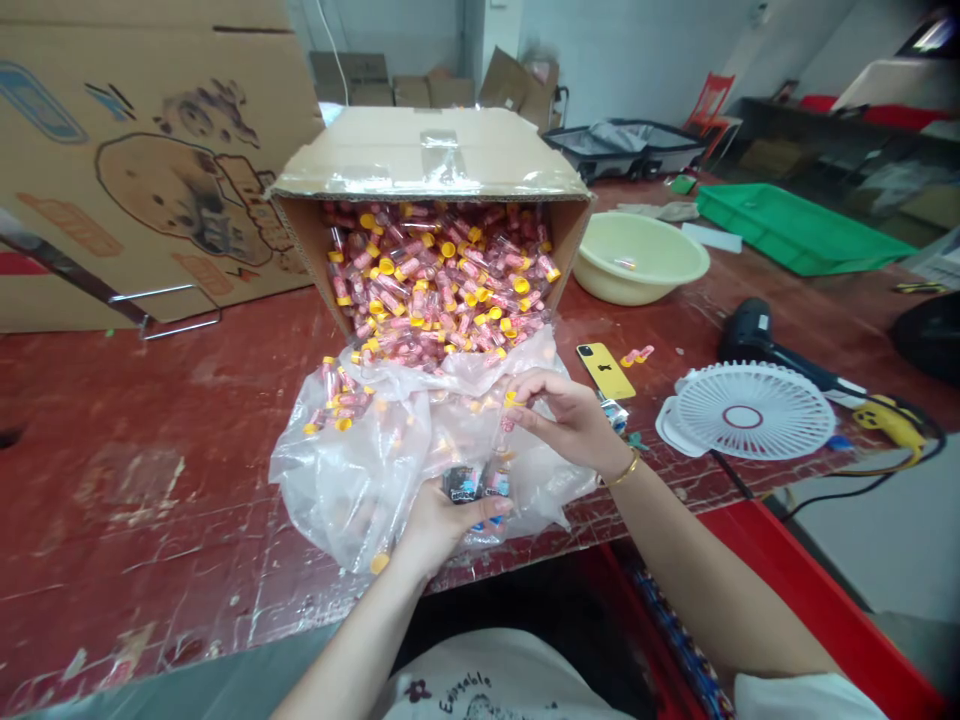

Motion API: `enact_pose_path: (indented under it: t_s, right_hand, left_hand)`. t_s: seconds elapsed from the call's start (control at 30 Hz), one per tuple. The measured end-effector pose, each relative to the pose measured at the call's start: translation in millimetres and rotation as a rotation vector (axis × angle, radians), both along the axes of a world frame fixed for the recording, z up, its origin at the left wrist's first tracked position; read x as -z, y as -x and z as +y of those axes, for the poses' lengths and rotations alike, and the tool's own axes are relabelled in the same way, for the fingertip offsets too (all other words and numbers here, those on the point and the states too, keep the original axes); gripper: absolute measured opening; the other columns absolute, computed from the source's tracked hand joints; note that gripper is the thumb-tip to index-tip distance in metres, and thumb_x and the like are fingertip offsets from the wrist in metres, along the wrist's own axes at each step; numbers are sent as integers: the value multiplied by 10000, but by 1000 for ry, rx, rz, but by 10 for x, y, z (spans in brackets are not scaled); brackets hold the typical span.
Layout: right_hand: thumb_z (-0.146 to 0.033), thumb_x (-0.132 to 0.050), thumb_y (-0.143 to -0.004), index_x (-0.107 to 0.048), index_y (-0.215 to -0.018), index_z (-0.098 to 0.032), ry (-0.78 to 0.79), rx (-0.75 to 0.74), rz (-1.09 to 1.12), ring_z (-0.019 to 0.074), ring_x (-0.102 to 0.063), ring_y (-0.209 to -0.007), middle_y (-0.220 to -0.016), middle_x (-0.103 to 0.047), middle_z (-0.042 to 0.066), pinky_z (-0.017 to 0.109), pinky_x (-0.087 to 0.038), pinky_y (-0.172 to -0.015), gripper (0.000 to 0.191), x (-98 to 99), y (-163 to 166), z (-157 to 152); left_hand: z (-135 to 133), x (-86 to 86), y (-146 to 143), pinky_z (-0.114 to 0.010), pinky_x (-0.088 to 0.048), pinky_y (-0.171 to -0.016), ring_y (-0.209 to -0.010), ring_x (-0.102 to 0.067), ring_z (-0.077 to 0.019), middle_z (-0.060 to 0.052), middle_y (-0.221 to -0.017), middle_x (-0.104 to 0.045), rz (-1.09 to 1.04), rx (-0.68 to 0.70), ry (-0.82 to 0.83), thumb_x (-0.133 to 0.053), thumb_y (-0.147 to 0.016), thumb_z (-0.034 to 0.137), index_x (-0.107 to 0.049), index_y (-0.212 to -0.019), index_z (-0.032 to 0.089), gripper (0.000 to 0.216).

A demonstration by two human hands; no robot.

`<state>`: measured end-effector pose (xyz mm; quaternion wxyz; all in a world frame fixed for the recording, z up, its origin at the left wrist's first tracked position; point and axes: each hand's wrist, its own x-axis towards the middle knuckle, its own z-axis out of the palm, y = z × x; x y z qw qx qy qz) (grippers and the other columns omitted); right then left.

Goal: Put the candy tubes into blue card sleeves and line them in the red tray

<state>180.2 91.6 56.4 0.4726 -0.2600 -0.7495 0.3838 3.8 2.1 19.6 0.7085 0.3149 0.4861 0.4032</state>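
Over the red table (187,400), my right hand (566,415) pinches a tube (507,425) by its cap (513,398), near the packet (463,484) my left hand (439,520) grips; a loose cap could drop it onto the plastic (352,500).

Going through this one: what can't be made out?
Head view, all items:
Print on the dark packet in the left hand: too small, blurred.
Part of the yellow cap in the right hand: hidden by fingers.
Contents deep in the carton: hidden by front tubes.
Black object: cut by right edge.
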Motion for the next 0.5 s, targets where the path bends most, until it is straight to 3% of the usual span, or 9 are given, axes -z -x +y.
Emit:
enact_pose_path:
  t_s: [0.17, 0.27, 0.4, 0.5]
  right_hand:
    - [-221, -648, -843, -539, -820, -183, -114, -45, -105, 153, -541, -812, -838, -580, 36, 327, -458, -741, 118, -137, 11, -86]
    - [-253, -649, -843, -549, -805, -172, 48, -104, -67, 138, -531, -754, -786, -566, 26, 305, -449, -696, 135, -51, 30, -59]
    - [-363, -622, -856, -546, -816, -157, 399, -152, 19, 119, -534, -712, -784, -550, 23, 276, -474, -666, 224, 201, 50, -116]
    - [-394, -733, -744, -521, -952, -169, 402, -144, -25, 151, -544, -831, -899, -551, 42, 307, -489, -765, 373, 363, 78, -337]
  left_hand:
    - [15, 47, 29, -251, -515, -563, -537, -577, -130, -27, -652, -615, 13, 17, 32, -850, -559, 293, -642, -826, 89, 394]
    - [4, 44, 33, -253, -515, -590, -579, -605, -147, -49, -682, -634, -3, 28, 37, -850, -565, 306, -633, -796, 85, 387]
    - [-7, -6, -18, -282, -535, -659, -754, -657, -209, -132, -893, -673, -101, -16, 117, -816, -625, 386, -646, -942, 75, 475]
    - [24, -31, -93, -275, -540, -625, -768, -655, -210, -141, -957, -666, -177, -94, 195, -810, -635, 411, -637, -1027, 88, 536]
